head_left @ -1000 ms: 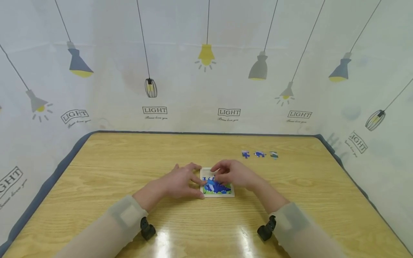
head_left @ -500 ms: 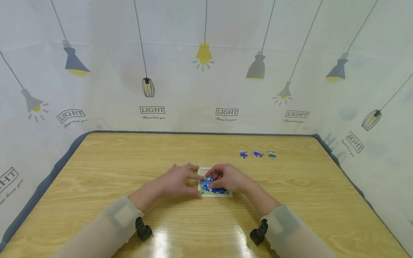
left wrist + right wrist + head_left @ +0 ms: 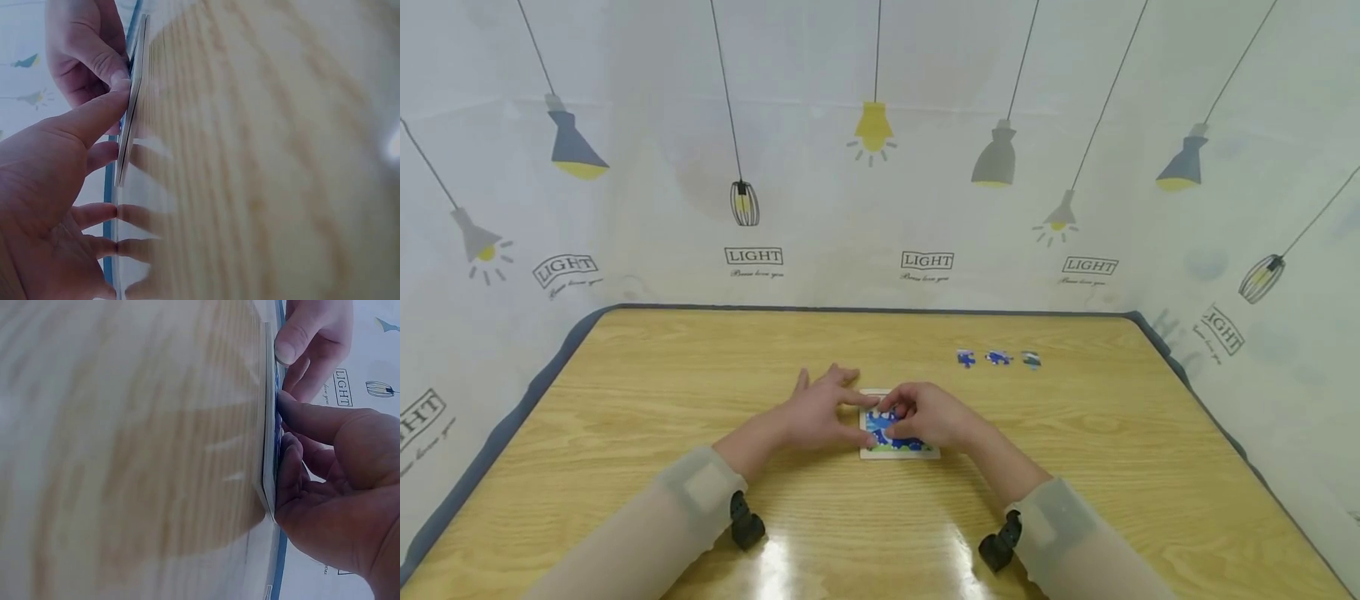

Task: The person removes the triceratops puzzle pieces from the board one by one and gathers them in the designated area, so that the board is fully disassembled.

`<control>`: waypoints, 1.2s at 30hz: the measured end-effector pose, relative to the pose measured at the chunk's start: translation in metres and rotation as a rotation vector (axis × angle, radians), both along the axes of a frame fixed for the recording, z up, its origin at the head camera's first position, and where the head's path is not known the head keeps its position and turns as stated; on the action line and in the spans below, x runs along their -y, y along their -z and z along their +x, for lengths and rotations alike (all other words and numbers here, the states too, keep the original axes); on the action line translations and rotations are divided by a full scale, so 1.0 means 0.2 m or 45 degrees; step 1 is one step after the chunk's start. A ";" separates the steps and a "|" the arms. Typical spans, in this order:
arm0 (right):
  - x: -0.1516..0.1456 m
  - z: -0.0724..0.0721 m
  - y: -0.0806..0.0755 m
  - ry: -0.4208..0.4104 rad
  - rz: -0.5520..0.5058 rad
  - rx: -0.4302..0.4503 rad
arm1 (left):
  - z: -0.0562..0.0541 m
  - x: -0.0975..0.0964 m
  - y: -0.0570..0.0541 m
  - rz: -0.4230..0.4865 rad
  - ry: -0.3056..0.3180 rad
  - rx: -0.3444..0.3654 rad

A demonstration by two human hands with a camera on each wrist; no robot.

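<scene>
A small jigsaw puzzle in a pale frame lies on the table and shows a blue dinosaur on green. My right hand bends over its upper part, thumb and index fingertip pinching a blue puzzle piece at the picture's surface; the hand covers much of the puzzle's right side. From the left, my left hand rests its thumb and straight index finger on the puzzle's left part. Its other fingers spread out on the table, as the left wrist view shows. In the right wrist view the frame appears edge-on, flat on the wood.
Farther back on the wooden table, to the right, lie three loose puzzle pieces in a row. A white cloth wall printed with lamps rises behind the table's dark edge.
My right hand has shifted left over the puzzle, its thumb and index finger wider apart. My left hand's thumb and index finger have moved farther onto the picture. The loose pieces stay put.
</scene>
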State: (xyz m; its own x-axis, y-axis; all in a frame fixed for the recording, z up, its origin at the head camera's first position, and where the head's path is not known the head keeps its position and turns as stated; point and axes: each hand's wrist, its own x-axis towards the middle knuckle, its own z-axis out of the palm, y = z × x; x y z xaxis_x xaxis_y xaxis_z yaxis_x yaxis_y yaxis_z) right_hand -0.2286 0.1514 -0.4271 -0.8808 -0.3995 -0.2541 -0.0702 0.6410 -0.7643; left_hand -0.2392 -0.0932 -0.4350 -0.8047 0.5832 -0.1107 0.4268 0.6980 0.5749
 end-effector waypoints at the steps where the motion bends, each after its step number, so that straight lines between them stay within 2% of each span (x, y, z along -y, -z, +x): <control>1: 0.00 0.00 0.00 0.002 0.000 -0.003 | 0.00 0.00 0.00 0.002 -0.009 0.002; 10: 0.01 0.01 0.00 0.044 0.002 -0.038 | 0.01 0.00 0.01 0.008 -0.068 0.041; 17: 0.02 0.02 0.00 0.023 0.048 -0.145 | 0.00 0.00 0.02 0.001 -0.067 0.042; 23: 0.00 0.03 -0.01 -0.019 -0.031 -0.182 | 0.01 0.00 0.00 0.000 -0.075 0.032; 26: -0.05 0.03 -0.02 -0.006 -0.088 -0.201 | 0.01 0.00 0.00 -0.007 -0.079 0.033; 29: -0.15 0.01 -0.03 0.074 -0.112 -0.208 | 0.01 0.00 0.00 -0.016 -0.084 0.034; 32: -0.28 -0.02 -0.02 0.160 -0.085 -0.204 | 0.01 0.00 0.00 -0.025 -0.089 0.035; 36: -0.44 -0.06 0.00 0.246 0.016 -0.206 | 0.01 -0.01 0.00 -0.029 -0.092 0.044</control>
